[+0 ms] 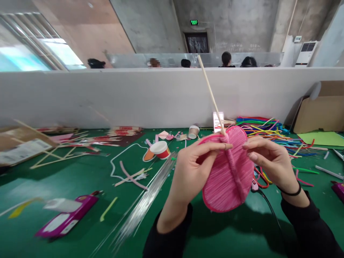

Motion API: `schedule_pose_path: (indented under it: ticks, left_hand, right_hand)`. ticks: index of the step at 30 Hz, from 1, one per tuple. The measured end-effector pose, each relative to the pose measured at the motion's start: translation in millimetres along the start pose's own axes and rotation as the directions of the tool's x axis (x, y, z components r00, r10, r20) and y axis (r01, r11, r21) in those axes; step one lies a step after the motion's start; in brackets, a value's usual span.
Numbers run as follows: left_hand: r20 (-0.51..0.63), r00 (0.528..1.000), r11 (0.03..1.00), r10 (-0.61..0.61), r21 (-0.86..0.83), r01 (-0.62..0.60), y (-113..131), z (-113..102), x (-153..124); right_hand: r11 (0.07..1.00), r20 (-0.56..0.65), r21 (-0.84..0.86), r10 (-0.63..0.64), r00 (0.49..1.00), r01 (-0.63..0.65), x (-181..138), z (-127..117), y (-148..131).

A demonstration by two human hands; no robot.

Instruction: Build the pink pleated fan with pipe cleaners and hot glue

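Observation:
A pink heart-like piece (223,179) wrapped in strands hangs upright in front of me, with a thicker pink-wrapped rib down its middle. A thin wooden stick (210,91) rises from its top. My left hand (192,170) is closed on the upper left of the piece, thumb and fingers pinching near the foot of the stick. At the upper right edge, my right hand (270,157) has its thumb and fingertips drawn together. Whatever lies between those right fingertips is too small to make out. A black band circles the right wrist.
Bundled wires (150,200) lie across the green table (107,247). A purple device (67,218) sits at left. Red-handled scissors (263,178) and colourful pipe cleaners (276,134) are at right. A paper cup (160,149) stands mid-table before a white partition (134,96).

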State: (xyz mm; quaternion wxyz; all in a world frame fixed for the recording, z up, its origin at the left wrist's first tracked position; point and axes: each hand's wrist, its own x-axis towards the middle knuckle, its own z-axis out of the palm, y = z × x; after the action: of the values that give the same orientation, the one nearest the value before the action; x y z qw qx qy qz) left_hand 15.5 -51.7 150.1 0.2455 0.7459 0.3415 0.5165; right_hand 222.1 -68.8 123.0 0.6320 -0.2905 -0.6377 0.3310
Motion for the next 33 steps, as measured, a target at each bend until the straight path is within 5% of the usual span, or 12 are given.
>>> schedule_pose_path:
  ticks: [6,11,14,17,21,23,26,28,33]
  left_hand:
    - [0.110,0.990,0.991,-0.091,-0.082,0.101,13,6,-2]
    - [0.053,0.990,0.990,-0.129,-0.054,0.131,2,-6,8]
    - [-0.052,0.983,0.984,-0.177,-0.017,0.176,-9,-24,11]
    - [-0.310,0.929,0.977,-0.201,0.000,0.212,-21,-48,11]
    - [-0.623,0.773,0.992,-0.119,-0.036,0.124,-38,-76,12]
    - [-0.716,0.694,0.997,-0.078,-0.051,0.058,-43,-85,14]
    - [-0.793,0.608,0.997,-0.037,-0.069,-0.029,-48,-89,18]
    - [-0.801,0.598,0.997,-0.008,-0.056,-0.061,-49,-89,19]
    - [-0.772,0.635,0.995,0.015,-0.050,-0.084,-49,-87,20]
  right_hand:
    - [0.985,0.030,0.094,0.144,0.989,-0.147,-2,6,-3]
    - [0.935,0.058,0.224,0.267,0.962,-0.274,1,-4,-4]
    - [0.961,-0.066,0.154,0.242,0.968,-0.230,7,-15,-8]
    - [0.971,-0.155,-0.176,0.137,0.978,-0.164,10,-28,-12]
    - [0.692,0.021,-0.709,0.217,0.976,-0.138,-4,-35,6]
    - [0.478,0.081,-0.870,0.371,0.925,-0.116,-21,-32,25]
    - [0.076,-0.048,-0.991,0.586,0.809,-0.114,-55,-22,54]
    - [-0.062,-0.150,-0.988,0.619,0.771,-0.143,-74,-14,69]
    - [-0.116,-0.191,-0.982,0.618,0.763,-0.152,-95,-3,94]
